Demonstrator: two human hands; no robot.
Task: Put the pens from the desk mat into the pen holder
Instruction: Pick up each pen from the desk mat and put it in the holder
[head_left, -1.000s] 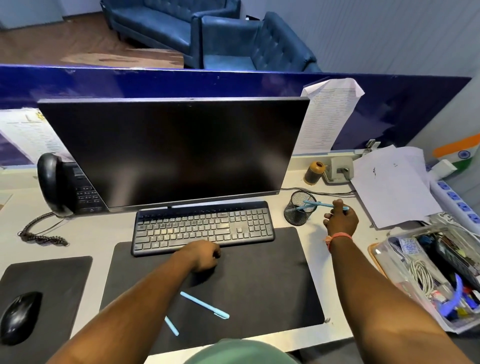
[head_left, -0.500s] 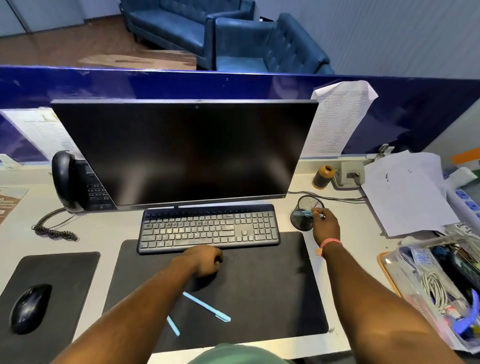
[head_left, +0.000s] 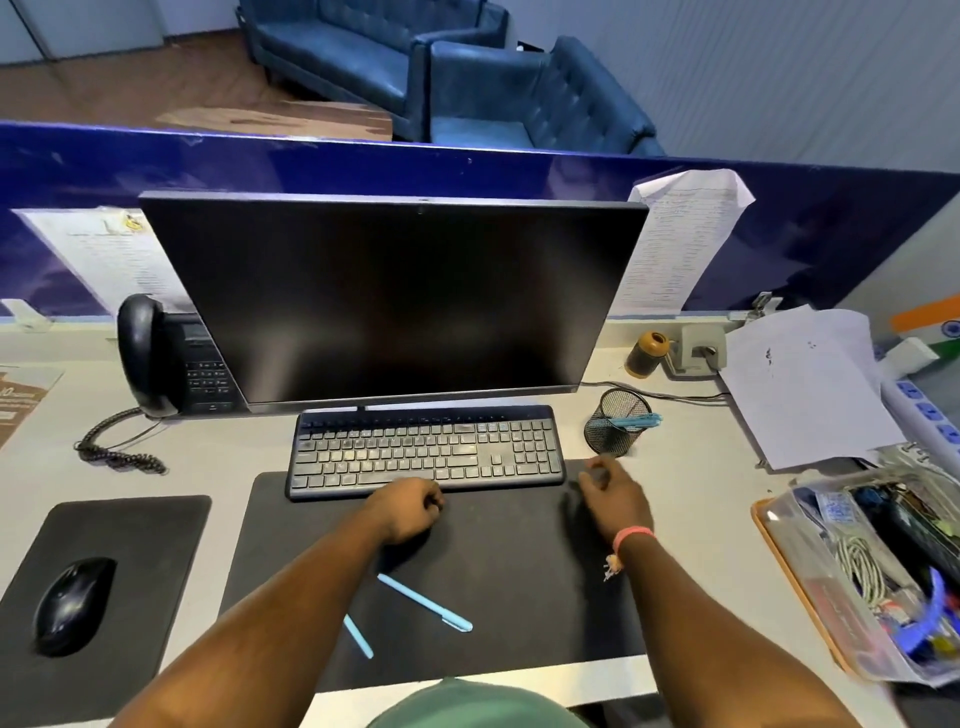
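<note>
A black mesh pen holder (head_left: 618, 422) stands right of the keyboard with a light blue pen (head_left: 638, 419) lying across its rim. Two more light blue pens rest on the black desk mat (head_left: 519, 587): one long pen (head_left: 425, 603) in the middle, and one pen (head_left: 358, 636) partly hidden under my left forearm. My left hand (head_left: 408, 509) is a loose fist resting on the mat below the keyboard. My right hand (head_left: 613, 496) hovers over the mat's right part, below the holder, fingers apart and holding nothing.
A keyboard (head_left: 426, 449) and monitor (head_left: 384, 299) sit behind the mat. A phone (head_left: 166, 358) and mouse (head_left: 72, 603) on a pad are at the left. Loose papers (head_left: 800, 384), a power strip (head_left: 930, 415) and a clear box of cables (head_left: 883, 577) crowd the right.
My right hand let go of the blue pen in the holder and drew back toward me over the mat. My left hand stayed put.
</note>
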